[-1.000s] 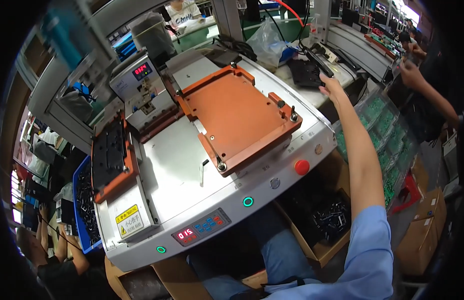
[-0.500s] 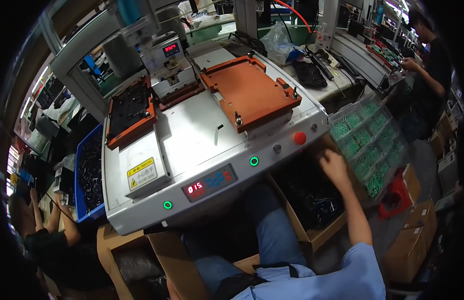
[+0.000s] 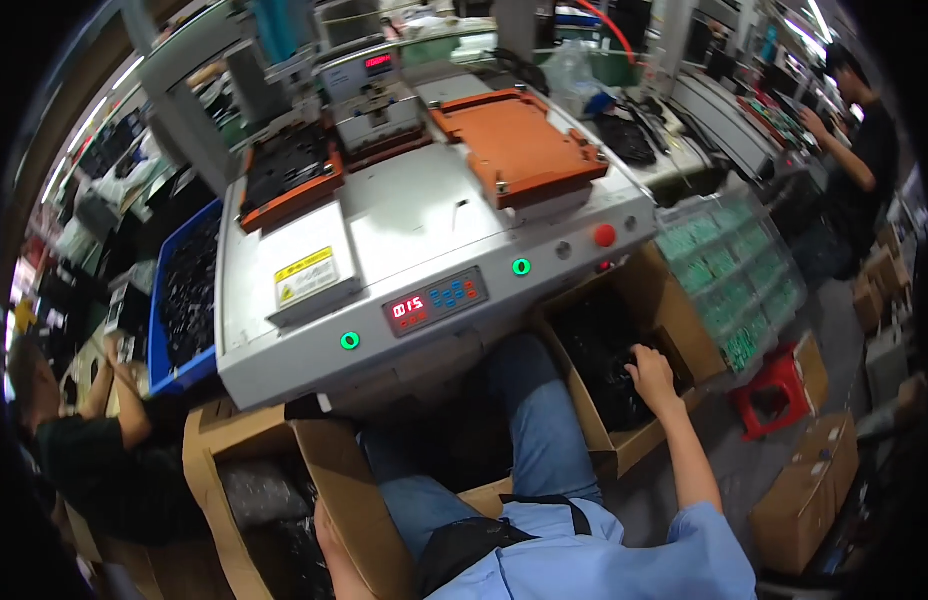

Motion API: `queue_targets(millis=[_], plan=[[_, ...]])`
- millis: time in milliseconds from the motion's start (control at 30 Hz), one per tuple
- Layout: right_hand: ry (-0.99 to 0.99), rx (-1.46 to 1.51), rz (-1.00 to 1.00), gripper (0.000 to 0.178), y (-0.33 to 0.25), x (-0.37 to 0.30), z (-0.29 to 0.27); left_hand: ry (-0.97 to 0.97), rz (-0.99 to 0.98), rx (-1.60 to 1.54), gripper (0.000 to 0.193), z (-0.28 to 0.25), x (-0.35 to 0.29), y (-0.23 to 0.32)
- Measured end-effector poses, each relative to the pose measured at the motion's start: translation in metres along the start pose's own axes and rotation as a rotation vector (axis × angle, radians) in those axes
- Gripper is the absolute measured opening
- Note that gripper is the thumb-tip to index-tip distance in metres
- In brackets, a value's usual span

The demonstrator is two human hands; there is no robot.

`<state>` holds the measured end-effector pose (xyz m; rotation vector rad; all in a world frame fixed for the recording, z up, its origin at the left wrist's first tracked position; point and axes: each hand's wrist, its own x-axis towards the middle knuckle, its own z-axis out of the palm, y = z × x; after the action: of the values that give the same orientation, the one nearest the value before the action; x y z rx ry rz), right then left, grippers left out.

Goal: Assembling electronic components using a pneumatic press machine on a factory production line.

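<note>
My right hand (image 3: 652, 378) is inside the open cardboard box (image 3: 632, 455) to the right of my knees. Its fingers are loosely bent and apart over dark, shiny plastic-looking pieces (image 3: 596, 365), and I see nothing held in them. My left hand (image 3: 326, 522) reaches down into another cardboard box (image 3: 356, 490) on the left. That box's flap hides most of its fingers, so their grip does not show. Clear plastic wrapping (image 3: 254, 490) and dark pieces lie beside it.
Before me stands a white machine (image 3: 414, 210) with an orange fixture plate (image 3: 529, 145), a black-lined fixture (image 3: 289, 165), a lit control panel (image 3: 434, 302) and a red button (image 3: 604, 235). A blue bin (image 3: 167, 345), a clear tray of green boards (image 3: 729, 260) and a red stool (image 3: 769, 395) flank it. Co-workers sit on both sides.
My right hand has moved down and toward me, from beside the machine's front edge into the right box. More of my left forearm shows at the left box. The whole view has shifted.
</note>
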<state>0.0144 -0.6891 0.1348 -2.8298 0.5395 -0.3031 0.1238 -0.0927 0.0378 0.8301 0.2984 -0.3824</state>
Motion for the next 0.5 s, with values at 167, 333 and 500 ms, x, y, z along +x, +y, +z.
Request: queue_targets(millis=[167,333,500], plan=[[0.074,-0.033,-0.052,0.025,0.011,-0.004,0.016,0.308,0.105,0.218,0.046,-0.090,-0.004,0.004],[-0.005,-0.009,-0.121,0.016,0.020,-0.011,0.005,0.602,0.225,1.112,0.052,-0.092,0.025,-0.010],[0.189,0.068,-0.116,0.017,0.046,-0.010,0.016,0.734,0.399,1.356,0.036,-0.061,0.005,0.011]])
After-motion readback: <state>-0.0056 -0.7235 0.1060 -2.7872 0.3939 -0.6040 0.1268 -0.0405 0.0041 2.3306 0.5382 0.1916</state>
